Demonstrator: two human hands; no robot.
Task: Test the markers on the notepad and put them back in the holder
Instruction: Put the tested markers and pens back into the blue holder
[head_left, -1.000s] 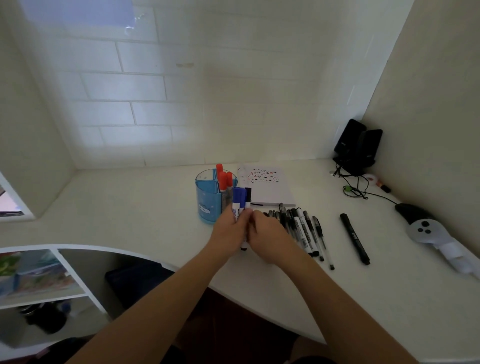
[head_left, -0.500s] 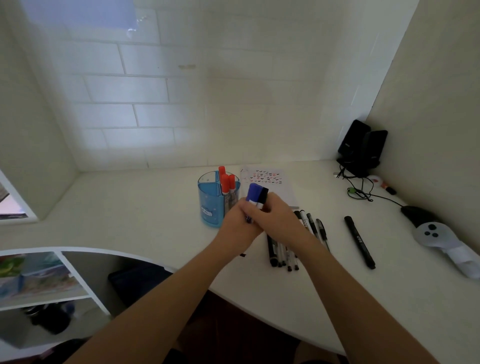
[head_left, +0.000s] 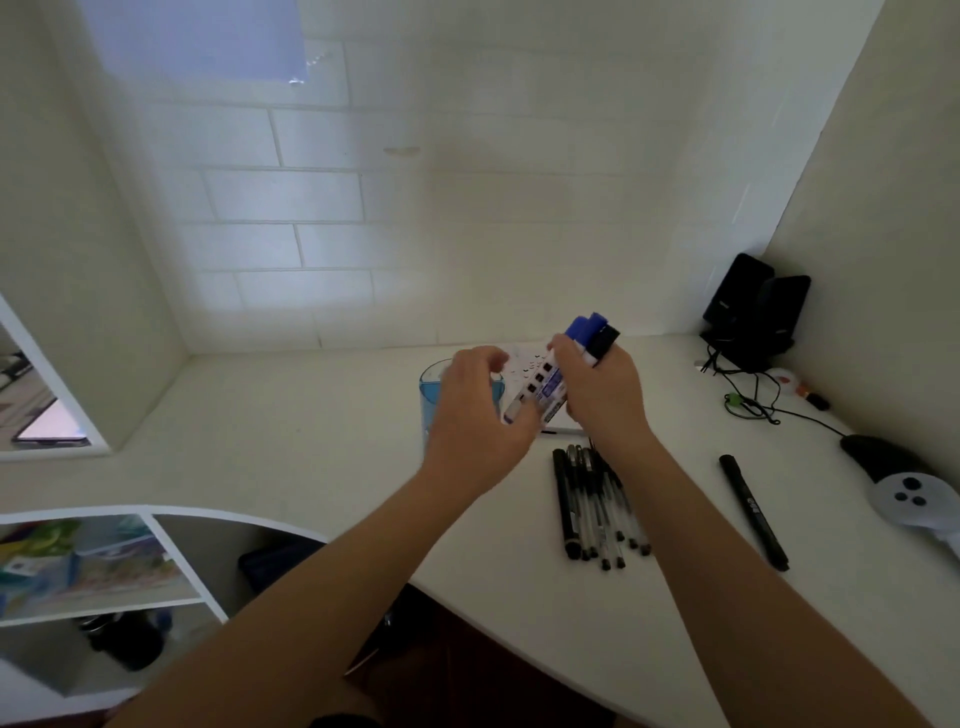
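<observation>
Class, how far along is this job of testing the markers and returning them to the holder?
Done: the notepad already carries small test marks. In hand: the right hand grips a bundle of markers, blue and black caps up, near the blue holder; the left hand is at their lower ends. Left: black pens and one black marker lie on the desk.

A white brick-patterned wall (head_left: 322, 208) backs the pale curved desk (head_left: 291, 431) — open shelves (head_left: 171, 561) sit lower left, a bluish light patch (head_left: 197, 36) above.
</observation>
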